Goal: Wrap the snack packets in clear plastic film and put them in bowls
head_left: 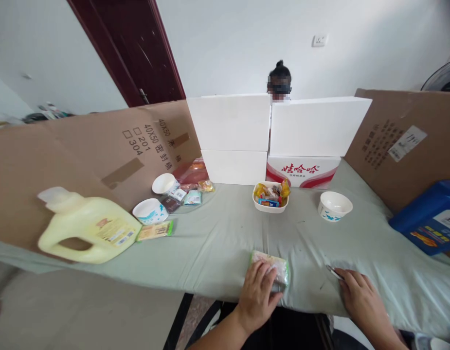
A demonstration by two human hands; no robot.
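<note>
A flat, clear-wrapped food packet with green edges (282, 270) lies on the cloth near the table's front edge. My left hand (257, 294) is closed over its near left part, fingers bent on top and thumb at the near side. To the right, my right hand (365, 296) rests low on the cloth, holding a thin, pen-like tool with a metallic tip (334, 272). The tip points up and left, away from the packet. Its exact kind is too small to tell, and my palm hides its back end.
Ahead stands a white tub (270, 208) of wrapped snacks, with a patterned paper bowl (334, 206) to its right. Left are a yellow jug (97, 226), bowls and packets; right, a blue jug (429, 218). Cardboard (152, 146) and white boxes (235, 124) border the table. A person (279, 78) is behind.
</note>
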